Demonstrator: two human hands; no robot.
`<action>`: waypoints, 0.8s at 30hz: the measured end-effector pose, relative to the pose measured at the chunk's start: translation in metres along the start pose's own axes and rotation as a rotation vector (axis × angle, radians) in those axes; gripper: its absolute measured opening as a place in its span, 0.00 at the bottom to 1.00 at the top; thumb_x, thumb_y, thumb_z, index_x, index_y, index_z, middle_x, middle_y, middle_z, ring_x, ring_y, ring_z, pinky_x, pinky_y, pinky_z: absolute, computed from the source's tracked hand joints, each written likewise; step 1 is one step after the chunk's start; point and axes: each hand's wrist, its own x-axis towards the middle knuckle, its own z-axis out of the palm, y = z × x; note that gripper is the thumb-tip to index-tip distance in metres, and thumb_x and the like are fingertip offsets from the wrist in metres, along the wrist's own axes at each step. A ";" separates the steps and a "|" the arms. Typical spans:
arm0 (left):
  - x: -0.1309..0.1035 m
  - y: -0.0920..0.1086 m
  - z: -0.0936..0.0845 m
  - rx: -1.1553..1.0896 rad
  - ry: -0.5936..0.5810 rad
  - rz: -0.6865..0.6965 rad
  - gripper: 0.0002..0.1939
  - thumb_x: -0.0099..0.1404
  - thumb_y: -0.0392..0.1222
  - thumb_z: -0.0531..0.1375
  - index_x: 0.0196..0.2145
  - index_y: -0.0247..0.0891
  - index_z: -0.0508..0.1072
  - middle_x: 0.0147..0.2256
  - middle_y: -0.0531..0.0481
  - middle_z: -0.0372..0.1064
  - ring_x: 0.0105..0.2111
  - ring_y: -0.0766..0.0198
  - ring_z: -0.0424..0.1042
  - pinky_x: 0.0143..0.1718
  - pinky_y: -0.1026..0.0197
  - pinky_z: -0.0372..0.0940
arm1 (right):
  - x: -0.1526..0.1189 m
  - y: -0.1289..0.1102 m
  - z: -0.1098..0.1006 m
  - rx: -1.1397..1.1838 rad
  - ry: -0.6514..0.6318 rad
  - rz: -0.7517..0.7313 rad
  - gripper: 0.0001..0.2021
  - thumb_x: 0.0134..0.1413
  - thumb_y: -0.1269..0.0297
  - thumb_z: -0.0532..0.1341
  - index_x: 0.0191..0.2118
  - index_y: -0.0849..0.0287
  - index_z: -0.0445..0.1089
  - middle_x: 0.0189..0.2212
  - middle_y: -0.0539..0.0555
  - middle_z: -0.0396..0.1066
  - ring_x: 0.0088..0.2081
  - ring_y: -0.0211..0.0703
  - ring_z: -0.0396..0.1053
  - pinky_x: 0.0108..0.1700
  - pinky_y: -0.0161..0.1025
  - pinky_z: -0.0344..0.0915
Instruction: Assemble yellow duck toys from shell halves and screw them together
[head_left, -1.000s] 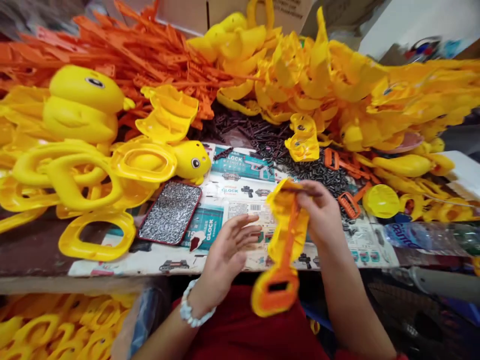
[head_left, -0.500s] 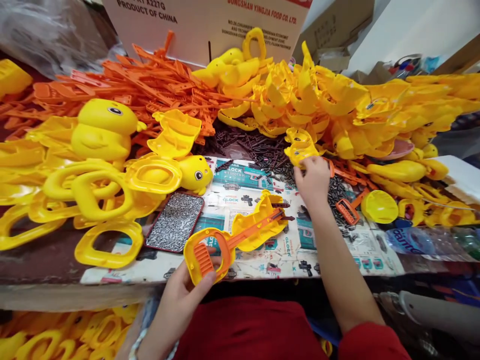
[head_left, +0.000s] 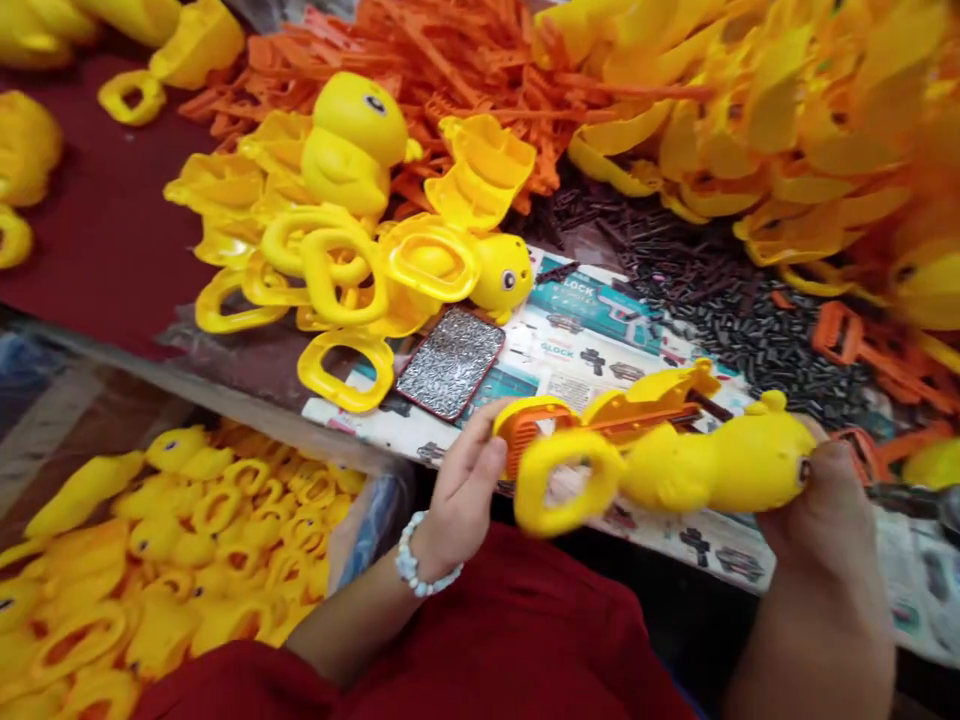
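My left hand (head_left: pixel 466 480) is closed round the handle end of a yellow duck-shaped shell half (head_left: pixel 646 393), its hollow side up, with an orange ridged lever (head_left: pixel 517 440) lying in it. My right hand (head_left: pixel 832 510) grips the head end of a second yellow duck shell half (head_left: pixel 697 465), its rounded outside toward me. The ring handle (head_left: pixel 568 482) of this second half points left, in front of the first half's handle. Both pieces are close together above the table's front edge. Part of my right hand is blurred and hidden behind the duck's head.
A small tray of metal screws (head_left: pixel 452 362) rests on the printed sheet (head_left: pixel 559 380). Behind lie orange levers (head_left: pixel 420 60), dark small parts (head_left: pixel 720 330) and yellow shells (head_left: pixel 787 130). Yellow duck pieces (head_left: pixel 345 260) crowd the left. Below the table, a container holds many ducks (head_left: pixel 202 560).
My right hand has picked up a yellow duck shell half from the far side and brought it beside the half in my left hand. The view has swung left.
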 end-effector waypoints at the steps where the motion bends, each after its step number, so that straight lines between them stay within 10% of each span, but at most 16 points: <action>1: -0.003 -0.002 0.002 0.015 -0.010 0.021 0.19 0.68 0.51 0.54 0.52 0.41 0.69 0.50 0.45 0.69 0.49 0.57 0.69 0.56 0.55 0.61 | -0.004 0.009 0.003 -0.015 0.034 -0.030 0.33 0.39 0.34 0.63 0.37 0.62 0.63 0.34 0.58 0.63 0.28 0.41 0.62 0.27 0.34 0.61; 9: -0.018 -0.007 0.018 -0.089 -0.200 -0.014 0.17 0.71 0.52 0.49 0.51 0.48 0.69 0.50 0.51 0.67 0.50 0.59 0.67 0.55 0.59 0.60 | -0.023 0.020 0.026 -0.131 0.200 -0.368 0.33 0.30 0.58 0.71 0.49 0.55 0.65 0.44 0.57 0.63 0.42 0.48 0.65 0.40 0.40 0.64; 24: -0.013 0.003 0.017 -0.139 -0.279 -0.051 0.15 0.69 0.51 0.52 0.49 0.46 0.70 0.45 0.50 0.67 0.45 0.63 0.67 0.50 0.64 0.62 | -0.029 0.026 0.030 -0.086 0.204 -0.454 0.34 0.41 0.55 0.66 0.55 0.63 0.60 0.47 0.56 0.60 0.47 0.48 0.63 0.53 0.44 0.63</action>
